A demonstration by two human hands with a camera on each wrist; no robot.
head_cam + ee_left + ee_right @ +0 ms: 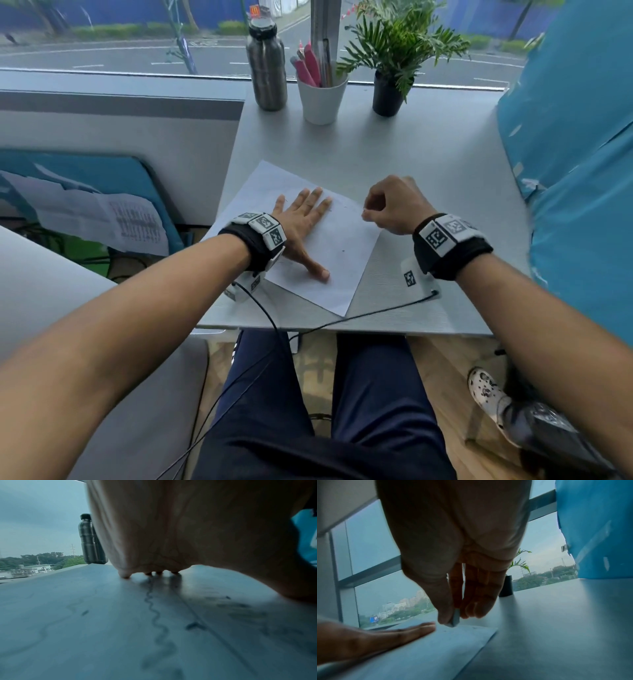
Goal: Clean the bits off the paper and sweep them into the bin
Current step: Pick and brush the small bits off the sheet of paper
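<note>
A white sheet of paper (337,253) lies at an angle on the grey table (428,178). My left hand (305,222) lies flat on it, fingers straight and spread, holding it down. Faint pencil squiggles (154,616) and small dark bits (194,625) mark the sheet under the left palm; one dark bit (343,251) shows in the head view. My right hand (387,209) hovers at the paper's right corner, thumb and fingers pinching a small grey eraser (454,620) whose tip touches the sheet (436,646). No bin is in view.
At the table's far edge by the window stand a steel bottle (266,65), a white cup of pens (321,96) and a potted plant (388,92). A blue cloth-covered object (575,192) borders the right side. Cables (359,315) trail over the near edge.
</note>
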